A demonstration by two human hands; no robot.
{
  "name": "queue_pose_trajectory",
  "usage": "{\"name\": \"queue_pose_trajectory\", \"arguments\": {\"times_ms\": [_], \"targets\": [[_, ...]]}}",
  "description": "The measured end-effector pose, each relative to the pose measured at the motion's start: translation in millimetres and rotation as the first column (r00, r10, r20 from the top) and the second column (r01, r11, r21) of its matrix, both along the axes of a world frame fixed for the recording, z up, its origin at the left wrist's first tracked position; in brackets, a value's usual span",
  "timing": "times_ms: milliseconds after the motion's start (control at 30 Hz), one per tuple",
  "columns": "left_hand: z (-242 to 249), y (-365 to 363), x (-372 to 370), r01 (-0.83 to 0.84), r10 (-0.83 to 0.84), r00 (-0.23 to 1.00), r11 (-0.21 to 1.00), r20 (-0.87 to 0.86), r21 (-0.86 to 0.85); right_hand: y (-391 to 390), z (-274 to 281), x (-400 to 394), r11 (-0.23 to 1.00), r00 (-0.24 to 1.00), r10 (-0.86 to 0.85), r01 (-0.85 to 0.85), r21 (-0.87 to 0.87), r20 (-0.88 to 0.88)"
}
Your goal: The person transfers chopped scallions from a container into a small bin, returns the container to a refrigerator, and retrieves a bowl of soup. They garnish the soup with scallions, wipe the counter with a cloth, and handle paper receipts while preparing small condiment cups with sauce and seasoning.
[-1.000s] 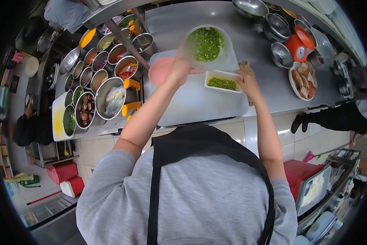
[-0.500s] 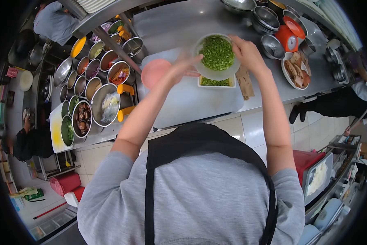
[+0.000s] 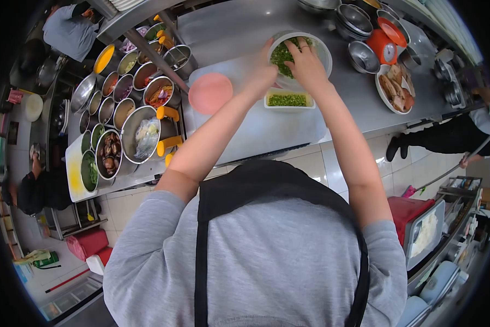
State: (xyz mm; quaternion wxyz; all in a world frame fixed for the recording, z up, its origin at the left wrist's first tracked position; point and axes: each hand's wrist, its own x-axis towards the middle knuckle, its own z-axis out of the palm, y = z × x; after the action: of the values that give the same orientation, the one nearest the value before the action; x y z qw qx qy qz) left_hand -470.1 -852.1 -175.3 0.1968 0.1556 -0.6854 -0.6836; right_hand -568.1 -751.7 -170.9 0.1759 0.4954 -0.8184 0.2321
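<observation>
A round translucent bowl [image 3: 322, 52] of chopped green herbs [image 3: 280, 59] is tilted over the far part of the cutting board. My left hand [image 3: 262, 73], smeared by motion, grips the bowl's left side. Inside the bowl, my right hand [image 3: 305, 64] lies on the herbs with its fingers spread. Just below the bowl stands a small white rectangular container [image 3: 289, 107], also filled with chopped green herbs [image 3: 287, 100]. To the left of it is a round pink lid or plate [image 3: 210, 93] on the white cutting board [image 3: 245, 133].
Metal pots of ingredients crowd the left, including one with mushrooms [image 3: 110, 155] and one with a plastic bag [image 3: 147, 136]. At right are metal bowls [image 3: 364, 57], an orange scale [image 3: 382, 46] and a dish of meat [image 3: 395, 90]. Another person [image 3: 452, 141] stands at far right.
The bowl has moved slightly up and right. My right hand has left its right rim and gone into the herbs. My left hand has come onto the bowl's left side.
</observation>
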Motion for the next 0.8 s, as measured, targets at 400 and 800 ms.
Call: {"name": "queue_pose_trajectory", "arguments": {"times_ms": [400, 800], "targets": [[-29.0, 9.1, -11.8, -0.095, 0.064, 0.988, 0.971, -0.143, -0.218, -20.1, -19.3, -19.0, 0.996, 0.99, -0.041, 0.029, 0.09, 0.137], [-44.5, -5.8, -21.1, -0.076, 0.023, 0.988, 0.935, -0.155, -0.346, -34.8, -29.2, -47.4, 0.947, 0.957, -0.088, -0.005, 0.32, 0.275]]}}
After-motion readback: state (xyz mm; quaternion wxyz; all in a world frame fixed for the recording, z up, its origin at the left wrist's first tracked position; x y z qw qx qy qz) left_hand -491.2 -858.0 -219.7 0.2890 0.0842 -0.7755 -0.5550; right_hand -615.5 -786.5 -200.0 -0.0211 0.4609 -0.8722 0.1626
